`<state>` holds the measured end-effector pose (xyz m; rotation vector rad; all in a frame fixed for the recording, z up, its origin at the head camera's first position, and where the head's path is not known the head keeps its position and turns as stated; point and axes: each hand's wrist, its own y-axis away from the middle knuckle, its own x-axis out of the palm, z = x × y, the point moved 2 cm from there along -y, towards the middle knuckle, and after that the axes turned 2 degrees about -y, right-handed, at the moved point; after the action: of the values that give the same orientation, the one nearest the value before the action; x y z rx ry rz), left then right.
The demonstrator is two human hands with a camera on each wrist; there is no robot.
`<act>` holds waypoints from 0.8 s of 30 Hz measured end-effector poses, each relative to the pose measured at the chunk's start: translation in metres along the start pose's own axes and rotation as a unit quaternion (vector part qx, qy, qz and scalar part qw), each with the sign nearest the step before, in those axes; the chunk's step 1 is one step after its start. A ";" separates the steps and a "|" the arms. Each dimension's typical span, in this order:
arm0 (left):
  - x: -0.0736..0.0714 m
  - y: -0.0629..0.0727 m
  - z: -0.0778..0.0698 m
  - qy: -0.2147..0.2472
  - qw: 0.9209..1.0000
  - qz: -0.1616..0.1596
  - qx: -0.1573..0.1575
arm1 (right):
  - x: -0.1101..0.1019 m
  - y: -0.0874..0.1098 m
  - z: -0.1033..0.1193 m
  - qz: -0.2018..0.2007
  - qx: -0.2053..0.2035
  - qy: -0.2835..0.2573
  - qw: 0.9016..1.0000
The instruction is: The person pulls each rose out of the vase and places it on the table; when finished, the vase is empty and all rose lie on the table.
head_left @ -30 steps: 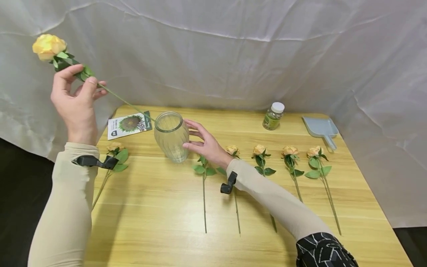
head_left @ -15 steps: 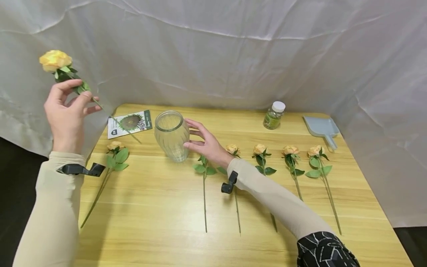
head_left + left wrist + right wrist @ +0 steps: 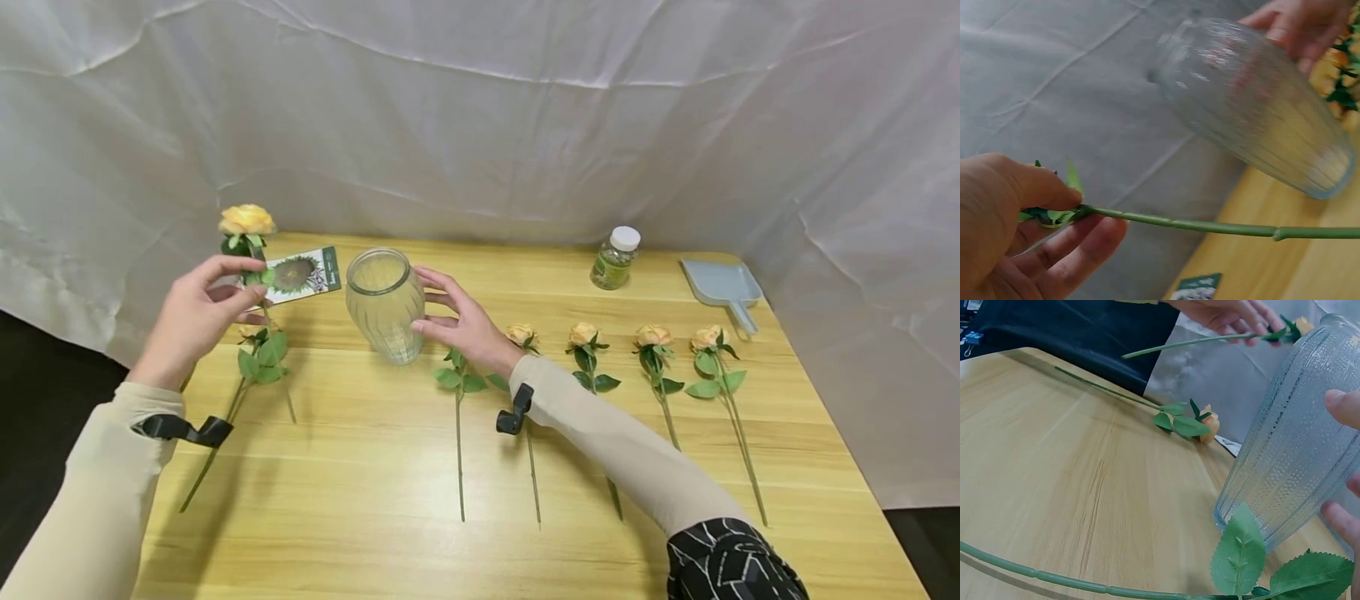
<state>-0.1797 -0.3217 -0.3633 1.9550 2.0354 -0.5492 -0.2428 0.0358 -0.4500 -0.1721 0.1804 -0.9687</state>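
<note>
My left hand pinches a yellow rose by its stem just under the bloom, among the leaves. The bare green stem extends past the fingers in the left wrist view, and its end hangs above the table. A ribbed clear glass vase stands upright left of the table's middle, with nothing in it. My right hand holds the vase's right side, thumb in front and fingers behind. Another yellow rose lies on the table below my left hand, partly covered by the held one.
Several yellow roses lie in a row on the right, some partly under the right arm. A sunflower seed packet lies behind the left hand. At the back right are a white-capped jar and a grey dustpan.
My left hand has come down and to the right with the rose, whose stem end has swung away from the vase toward the table's front. The right hand and vase have not moved.
</note>
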 end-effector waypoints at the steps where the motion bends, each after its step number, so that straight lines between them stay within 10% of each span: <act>1: 0.002 0.002 0.003 -0.023 1.000 0.012 0.002 | 0.000 0.000 0.000 0.000 0.000 0.001 1.000; 10: 0.031 0.017 0.028 -0.062 0.992 0.113 -0.012 | 0.001 0.000 0.000 -0.003 0.002 0.002 1.000; 24: 0.073 0.025 0.056 -0.042 0.981 0.175 -0.072 | 0.001 0.000 0.000 -0.004 0.001 0.007 1.000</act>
<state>-0.1632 -0.2808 -0.4471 2.0966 1.5812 -0.3821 -0.2421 0.0348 -0.4499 -0.1651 0.1910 -0.9781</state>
